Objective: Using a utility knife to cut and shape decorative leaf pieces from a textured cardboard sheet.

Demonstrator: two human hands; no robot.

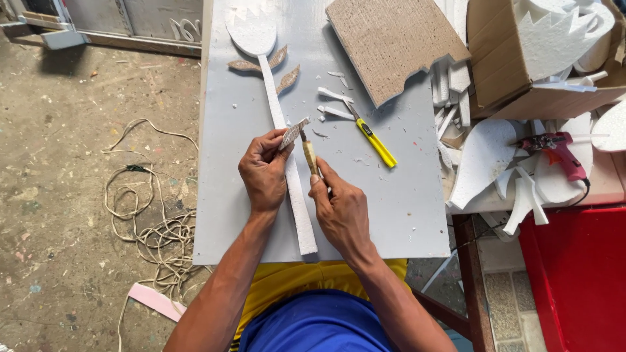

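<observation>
Lying on the dirty floor at far left, a tangled pale cord sits beside the grey table. Over the table, the left hand pinches a small brown leaf-shaped cutout between thumb and fingers. Under it lies a long white foam flower, its stem running toward the person. The right hand grips a wooden-handled tool, its tip at the cutout. Further right rest a yellow utility knife, a brown board, foam scraps, a cardboard box and a red glue gun.
</observation>
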